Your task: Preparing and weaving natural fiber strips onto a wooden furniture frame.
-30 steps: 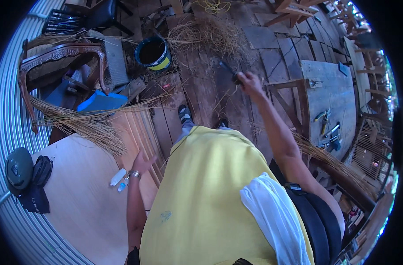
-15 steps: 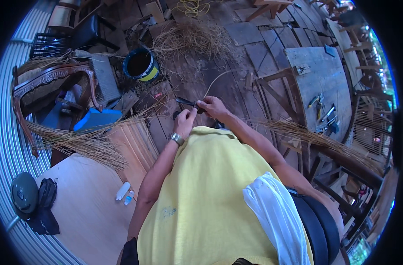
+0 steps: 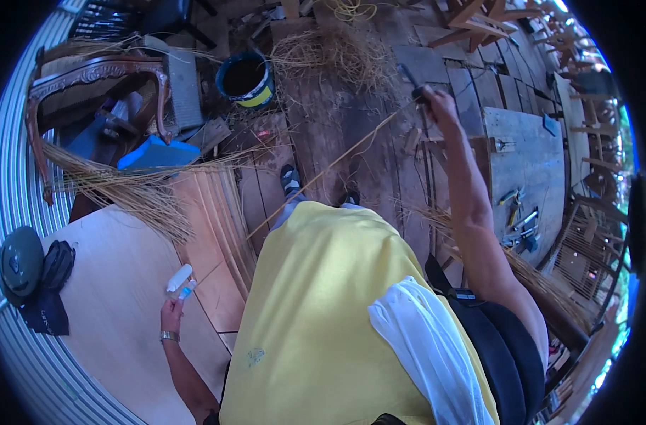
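A long thin strip of rattan or cane [image 3: 330, 166] stretches slantwise in front of my body. Its near end runs to my left hand [image 3: 171, 313], which is low at the left over the pale board with fingers closed on it. Up at the right, with the arm reaching out, my right hand [image 3: 440, 106] is closed round a knife [image 3: 410, 79] whose dark blade points away and to the left. The strip's far end meets the knife at that hand; how fingers and blade bear on it is too small to tell. Just beyond my left hand lie two small bottles [image 3: 179, 278].
Bundled strips [image 3: 135, 205] lie at left by a carved wooden chair frame [image 3: 96, 69] and a blue piece [image 3: 160, 154]. A bucket [image 3: 245, 81] and a heap of shavings [image 3: 330, 60] are ahead. Right stands a worktable [image 3: 528, 156] with hand tools [image 3: 525, 219].
My hands, together in front of me before, have moved far apart: the left down and left, the right up and right with the knife. The strip now spans between them.
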Demonstrator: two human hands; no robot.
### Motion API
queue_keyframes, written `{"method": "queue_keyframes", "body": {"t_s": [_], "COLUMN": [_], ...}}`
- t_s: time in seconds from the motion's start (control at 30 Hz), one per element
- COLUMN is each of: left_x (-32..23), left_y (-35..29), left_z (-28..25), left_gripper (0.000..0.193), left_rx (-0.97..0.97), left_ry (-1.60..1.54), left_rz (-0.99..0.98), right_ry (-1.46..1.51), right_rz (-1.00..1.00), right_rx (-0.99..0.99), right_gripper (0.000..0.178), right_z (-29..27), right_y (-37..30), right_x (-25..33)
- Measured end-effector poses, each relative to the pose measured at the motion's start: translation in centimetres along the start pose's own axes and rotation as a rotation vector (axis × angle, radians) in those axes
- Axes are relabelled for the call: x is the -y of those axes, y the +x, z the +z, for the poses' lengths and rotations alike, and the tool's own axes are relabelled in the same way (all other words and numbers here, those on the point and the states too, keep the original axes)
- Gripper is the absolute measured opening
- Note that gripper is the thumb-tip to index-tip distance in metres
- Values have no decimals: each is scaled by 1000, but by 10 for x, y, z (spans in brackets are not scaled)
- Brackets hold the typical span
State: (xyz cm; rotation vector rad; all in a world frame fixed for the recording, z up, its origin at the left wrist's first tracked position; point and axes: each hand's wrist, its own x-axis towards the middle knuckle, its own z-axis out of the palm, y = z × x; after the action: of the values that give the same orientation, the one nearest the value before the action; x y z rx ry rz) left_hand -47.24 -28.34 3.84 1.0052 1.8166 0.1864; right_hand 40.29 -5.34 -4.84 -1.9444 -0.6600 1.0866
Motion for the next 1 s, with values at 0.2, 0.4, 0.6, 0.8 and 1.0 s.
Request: {"method": "queue_keyframes", "body": {"t_s": [0.2,0.4,0.6,0.8,1.0], "left_x": [114,31,-268,-326,-311], "left_y": [30,135,157,143,108], "left_z": [36,150,318,368,352], "left_gripper": [29,62,49,41,36], "left_rx": [-9,-33,361,419,297], "left_ry": [210,258,-292,-8,154], "left_rz": [-212,34,388,406,752], "right_ry": [-85,-163,-202,-250,33], "right_rz": [-151,-184,-159,-131,88], "right_rx": [-43,128,223,185,347], "right_gripper": [33,35,38,40,31], "right_z": [42,122,204,207,193], "right_y": [-2,-68,-116,-153,-183], "right_x": [59,56,-16,-35,-42]}}
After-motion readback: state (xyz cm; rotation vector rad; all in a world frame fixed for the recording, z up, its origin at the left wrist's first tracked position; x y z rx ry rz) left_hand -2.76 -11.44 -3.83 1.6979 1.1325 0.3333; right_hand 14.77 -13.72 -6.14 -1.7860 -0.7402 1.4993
